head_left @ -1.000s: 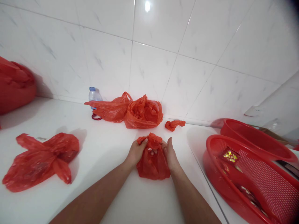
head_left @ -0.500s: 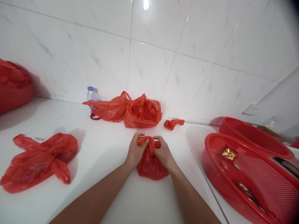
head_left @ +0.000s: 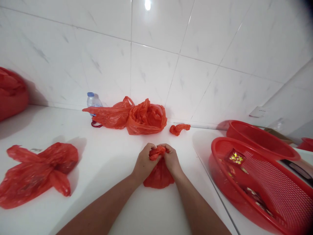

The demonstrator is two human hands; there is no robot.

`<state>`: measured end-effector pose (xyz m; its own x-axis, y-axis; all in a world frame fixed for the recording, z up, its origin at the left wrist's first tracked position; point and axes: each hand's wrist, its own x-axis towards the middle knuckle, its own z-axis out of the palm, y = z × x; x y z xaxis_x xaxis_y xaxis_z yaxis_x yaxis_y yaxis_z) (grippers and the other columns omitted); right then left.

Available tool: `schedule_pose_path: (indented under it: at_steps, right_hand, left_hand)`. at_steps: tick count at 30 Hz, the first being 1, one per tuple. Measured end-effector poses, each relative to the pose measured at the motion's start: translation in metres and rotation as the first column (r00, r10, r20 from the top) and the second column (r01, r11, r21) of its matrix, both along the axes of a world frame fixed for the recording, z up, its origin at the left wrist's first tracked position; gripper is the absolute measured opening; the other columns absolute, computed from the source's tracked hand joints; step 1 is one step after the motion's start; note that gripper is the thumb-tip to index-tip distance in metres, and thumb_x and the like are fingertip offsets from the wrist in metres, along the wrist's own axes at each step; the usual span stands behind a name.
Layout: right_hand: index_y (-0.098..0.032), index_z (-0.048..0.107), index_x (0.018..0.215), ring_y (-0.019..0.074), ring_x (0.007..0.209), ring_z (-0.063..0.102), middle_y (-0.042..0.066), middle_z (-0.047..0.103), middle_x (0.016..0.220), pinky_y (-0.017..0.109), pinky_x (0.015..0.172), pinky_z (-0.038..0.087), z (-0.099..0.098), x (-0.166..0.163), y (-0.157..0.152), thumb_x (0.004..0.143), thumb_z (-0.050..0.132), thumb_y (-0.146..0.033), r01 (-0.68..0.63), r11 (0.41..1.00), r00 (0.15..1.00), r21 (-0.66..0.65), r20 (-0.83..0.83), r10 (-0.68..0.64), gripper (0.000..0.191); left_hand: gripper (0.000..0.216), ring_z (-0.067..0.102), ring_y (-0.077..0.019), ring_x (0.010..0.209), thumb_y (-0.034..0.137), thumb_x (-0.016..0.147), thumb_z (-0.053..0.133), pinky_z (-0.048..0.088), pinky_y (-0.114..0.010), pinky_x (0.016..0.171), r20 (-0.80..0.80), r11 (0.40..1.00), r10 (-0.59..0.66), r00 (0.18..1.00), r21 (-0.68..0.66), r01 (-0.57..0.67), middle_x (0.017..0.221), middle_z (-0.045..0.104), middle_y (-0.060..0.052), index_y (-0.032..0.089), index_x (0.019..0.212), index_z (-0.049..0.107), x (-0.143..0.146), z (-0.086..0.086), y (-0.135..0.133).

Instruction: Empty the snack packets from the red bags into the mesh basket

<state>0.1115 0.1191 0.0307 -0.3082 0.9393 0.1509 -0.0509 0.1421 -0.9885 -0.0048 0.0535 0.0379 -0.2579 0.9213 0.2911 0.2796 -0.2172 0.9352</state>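
Note:
A red plastic bag (head_left: 159, 178) hangs down between my hands, its body low against the white tabletop. My left hand (head_left: 144, 162) is closed on the bag's gathered top from the left. On the other side, my right hand (head_left: 172, 160) pinches the same bunched plastic. Both sets of fingertips nearly meet at the twisted upper part, and some fingers are hidden behind it. What the bag contains, if anything, cannot be made out.
A knotted red bag (head_left: 36, 174) lies left. Behind my hands sit crumpled red bags (head_left: 146, 117), a clear bottle (head_left: 91, 100) and a red scrap (head_left: 179, 129). At right stand a red mesh basket (head_left: 220, 176) holding small packets and a red basin (head_left: 261, 137).
My hands have come closer together, bunching the bag's top into a tighter twist. The whole view has shifted slightly, so the surroundings appear a little further left.

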Motion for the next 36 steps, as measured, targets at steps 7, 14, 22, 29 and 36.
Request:
schedule_pose_path:
  at_steps: [7, 14, 22, 29, 36]
  right_hand:
    - [-0.019, 0.067, 0.096, 0.0198, 0.084, 0.061, 0.005, 0.067, 0.093, 0.034, 0.08, 0.047, 0.008, 0.008, 0.0, 0.075, 0.057, -0.027, -0.325, 0.913, 0.872, -0.245, -0.451, 0.189, 0.025]
    - [-0.023, 0.062, 0.088, 0.0136, 0.072, 0.06, 0.0, 0.065, 0.085, 0.027, 0.069, 0.047, 0.002, 0.024, 0.019, 0.066, 0.072, -0.023, -0.173, 0.949, 0.884, -0.265, -0.467, 0.031, 0.024]
    - [-0.022, 0.057, 0.082, 0.0135, 0.064, 0.048, -0.004, 0.053, 0.069, 0.028, 0.064, 0.041, -0.022, 0.045, 0.05, 0.064, 0.059, -0.021, 0.293, 0.954, 0.956, 0.061, -0.012, -0.292, 0.018]
    - [-0.022, 0.057, 0.077, 0.0169, 0.07, 0.05, -0.002, 0.057, 0.073, 0.03, 0.069, 0.039, -0.029, 0.045, 0.055, 0.064, 0.051, -0.018, 0.375, 0.912, 0.908, 0.166, 0.131, -0.397, 0.016]
    - [-0.023, 0.062, 0.074, 0.0168, 0.066, 0.052, -0.001, 0.061, 0.071, 0.03, 0.066, 0.04, -0.027, 0.039, 0.036, 0.07, 0.055, -0.025, 0.213, 0.954, 0.942, 0.208, 0.214, -0.257, 0.009]
  left_hand:
    - [0.008, 0.052, -0.0135, 0.071, 0.023, 0.079, 0.055, 0.042, -0.026, 0.066, -0.06, 0.995, 0.077, 0.995, 0.074, -0.073, 0.078, 0.055, 0.003, 0.023, 0.085, 0.048, -0.008, -0.004, 0.002]
    - [0.024, 0.055, -0.0188, 0.103, 0.026, 0.092, 0.04, 0.042, -0.035, 0.093, -0.15, 0.949, 0.024, 0.988, 0.316, 0.025, 0.109, 0.06, -0.006, 0.022, 0.105, 0.06, -0.015, -0.001, 0.001]
    - [0.02, 0.055, -0.0206, 0.107, 0.017, 0.089, 0.044, 0.044, -0.039, 0.093, -0.35, 0.88, 0.048, 0.935, 0.458, 0.126, 0.112, 0.063, -0.007, 0.024, 0.099, 0.06, -0.025, -0.008, -0.029]
    - [0.022, 0.052, -0.0141, 0.059, 0.019, 0.091, 0.035, 0.044, -0.027, 0.056, -0.406, 0.898, -0.193, 0.893, 0.294, 0.328, 0.064, 0.055, -0.002, 0.02, 0.077, 0.052, -0.008, -0.016, -0.068]
    - [0.067, 0.042, -0.0325, 0.124, 0.039, 0.076, 0.067, 0.044, -0.048, 0.095, -0.611, 0.893, 0.102, 0.785, 0.405, 0.199, 0.138, 0.038, -0.02, 0.021, 0.133, 0.037, -0.012, -0.017, -0.057]
